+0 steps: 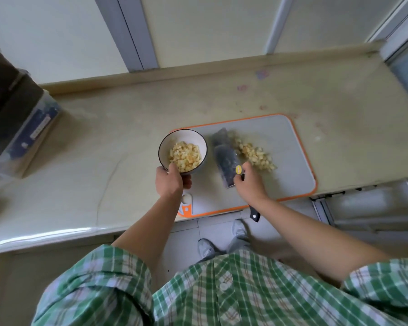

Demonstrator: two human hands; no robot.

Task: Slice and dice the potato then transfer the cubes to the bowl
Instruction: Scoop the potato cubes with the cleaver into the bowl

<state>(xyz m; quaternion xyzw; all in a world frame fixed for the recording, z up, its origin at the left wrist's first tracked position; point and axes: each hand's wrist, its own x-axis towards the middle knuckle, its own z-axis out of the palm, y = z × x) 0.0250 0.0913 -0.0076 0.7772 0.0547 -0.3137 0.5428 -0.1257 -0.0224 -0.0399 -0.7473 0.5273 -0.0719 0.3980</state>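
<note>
- The left hand (172, 182) grips the near rim of a white bowl (167, 145). The thumb hooks over the dark-lined edge and the fingers curl beneath.
- The bowl sits at the left end of the cutting board (292, 161), just left of centre in the frame, and overlaps the board's orange border.
- Potato cubes (185, 158), pale yellow, fill the lower part of the bowl.
- A second heap of cubes (254, 154) lies on the grey board, right of the bowl and a little right of centre.
- The right hand (247, 184) is closed around the handle of a cleaver (224, 158), close to the blade. The black handle end sticks out below the wrist.
- The blade is blurred. It lies between the bowl and the heap, its right edge against the cubes, with a yellow sticker near the fingers.
- The board rests on a beige surface (127, 114) near its front edge.
- A clear container (31, 130) with a dark lid stands at the left edge of the frame.
- A green plaid shirt (222, 290) fills the bottom of the frame, with grey shoes (205, 248) on the tiled floor above it.
</note>
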